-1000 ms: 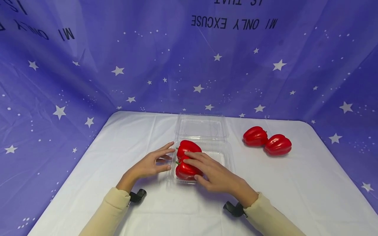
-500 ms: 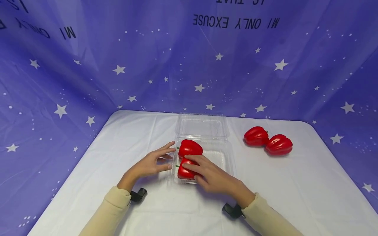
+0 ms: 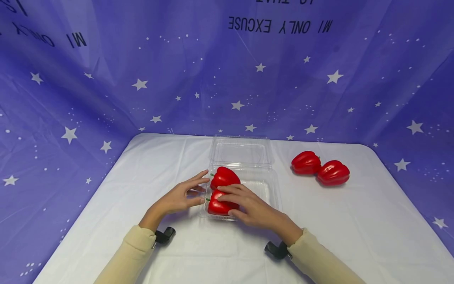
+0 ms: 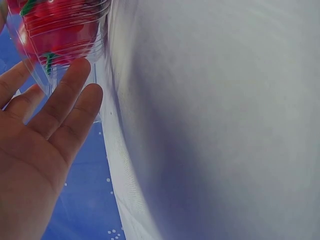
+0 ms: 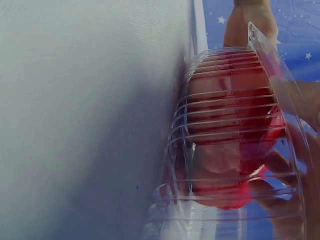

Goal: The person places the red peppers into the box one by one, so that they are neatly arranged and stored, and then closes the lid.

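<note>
Two red bell peppers lie side by side in the left part of a clear plastic clamshell box (image 3: 260, 189), stems toward the left wall. My right hand (image 3: 257, 211) grips the near pepper (image 3: 220, 203), fingers over its top and thumb at its front side. The far pepper (image 3: 224, 177) lies just beyond those fingers. My left hand (image 3: 182, 197) is held beside the box's left wall with its fingers spread, holding nothing. In the left wrist view, the left fingertips (image 4: 80, 67) are right at the clear wall. Ribbed plastic covers the peppers in the right wrist view.
The box's open lid (image 3: 242, 153) lies flat behind its base. Two more red bell peppers, one farther left (image 3: 306, 163) and one farther right (image 3: 333, 173), rest together on the white tablecloth (image 3: 337, 232). A purple curtain with stars (image 3: 198, 71) surrounds the table.
The right fingers have drawn back toward the near side, showing more of the far pepper. With the right hand, the near pepper has shifted slightly left. The left hand stays put.
</note>
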### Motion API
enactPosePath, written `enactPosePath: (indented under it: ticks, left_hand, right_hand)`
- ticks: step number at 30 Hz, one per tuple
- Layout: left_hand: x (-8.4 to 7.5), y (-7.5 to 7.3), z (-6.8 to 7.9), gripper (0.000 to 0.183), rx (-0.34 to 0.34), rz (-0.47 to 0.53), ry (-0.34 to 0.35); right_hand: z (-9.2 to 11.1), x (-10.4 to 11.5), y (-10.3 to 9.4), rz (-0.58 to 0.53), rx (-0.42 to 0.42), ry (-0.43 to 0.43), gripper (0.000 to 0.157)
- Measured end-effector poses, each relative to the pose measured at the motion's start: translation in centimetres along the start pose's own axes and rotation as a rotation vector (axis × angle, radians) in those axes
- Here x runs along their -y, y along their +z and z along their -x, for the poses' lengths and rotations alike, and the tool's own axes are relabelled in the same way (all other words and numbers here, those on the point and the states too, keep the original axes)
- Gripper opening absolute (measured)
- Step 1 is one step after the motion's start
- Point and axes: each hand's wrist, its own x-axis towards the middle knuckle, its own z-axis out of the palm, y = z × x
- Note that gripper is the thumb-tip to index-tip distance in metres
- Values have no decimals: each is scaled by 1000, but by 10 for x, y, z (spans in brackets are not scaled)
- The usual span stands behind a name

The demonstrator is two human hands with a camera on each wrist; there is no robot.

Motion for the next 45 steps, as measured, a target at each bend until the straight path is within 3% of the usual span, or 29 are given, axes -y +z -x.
enactPosePath:
  ticks: [7, 26, 32, 38, 45]
  left_hand:
    - [-1, 0, -1, 64, 0, -1, 1]
    - [-3, -1, 0, 69, 7, -16, -15]
    - [-1, -2, 0, 69, -2, -32, -19]
    - [-2, -2, 0, 70, 4, -25, -13]
    - [-2, -3, -2, 73, 8, -36, -22]
  right_hand:
    - [1, -1, 3, 81, -15, 4, 45]
    - [4, 3, -2, 115, -6, 23, 48]
    - [15, 15, -30, 174, 14, 63, 46]
    - [42, 17, -68, 261, -3, 101, 48]
    - [79, -6, -114, 279, -127, 165, 50]
